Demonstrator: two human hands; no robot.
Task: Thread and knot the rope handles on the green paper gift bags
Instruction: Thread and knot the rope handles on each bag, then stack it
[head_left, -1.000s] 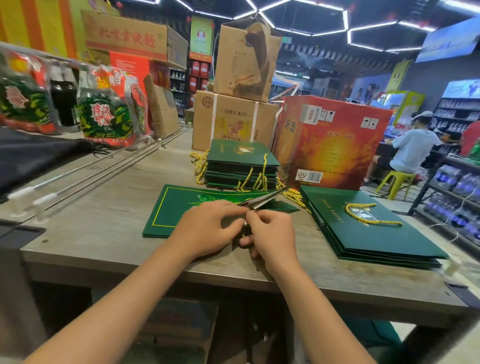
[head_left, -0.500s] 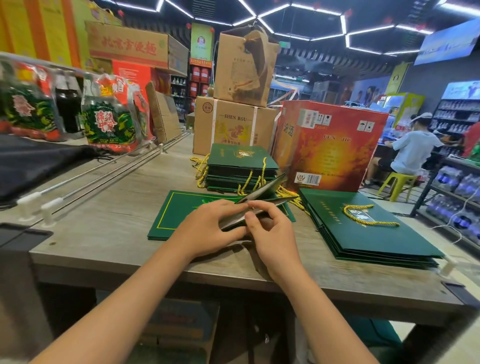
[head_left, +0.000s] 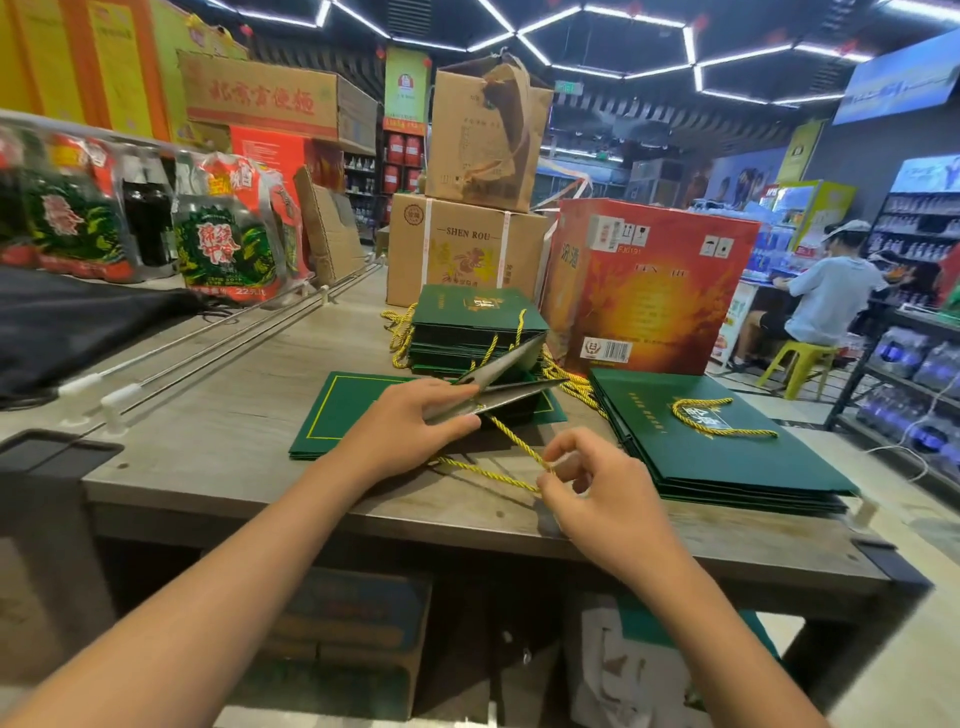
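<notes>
Item 1: green gift bag (head_left: 353, 410), flat on wooden table (head_left: 234, 436) w/ near mouth flaps lifted apart. L hand (head_left: 410, 431) rests on bag, fingers and thumb pinching lower flap edge. Item 2: yellow rope handle (head_left: 511, 439), runs from bag mouth to R hand (head_left: 597, 493); my thumb + forefinger pinch it, other fingers loosely curled. Strung bag stacks: behind (head_left: 478, 322), right (head_left: 717, 447).

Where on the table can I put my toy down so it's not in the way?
Bare wood lies left of the flat green bag, up to the metal rails. The front edge below the right bag stack is narrow. The middle is crowded: left hand, right hand, yellow rope, far bag stack.
</notes>
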